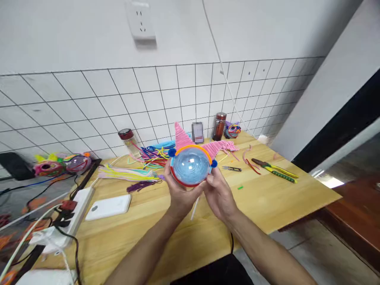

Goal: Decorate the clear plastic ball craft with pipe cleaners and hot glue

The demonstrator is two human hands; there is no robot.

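Note:
Both hands hold up a clear round plastic globe (190, 166) above the table. Its rim is edged with orange and red fuzzy pipe cleaner, with a dark blue pom-pom (172, 152) at each side. Two pink pipe-cleaner ears (181, 137) stick up from the top. My left hand (181, 194) cups the globe from the lower left, fingers wrapped round it. At the lower right my right hand (219, 192) grips it, thumb near the rim; its other fingers are partly hidden. A thin white stick (194, 209) shows below the hands.
Bundles of coloured pipe cleaners (127, 173) lie behind and left. To the right are small thread snips (232, 168) and yellow-green-handled pliers (279, 173). Two bottles (219, 126), a phone (198, 132), a white power bank (108, 208), a power strip (77, 209) and finished decorated globes (232, 130) stand around.

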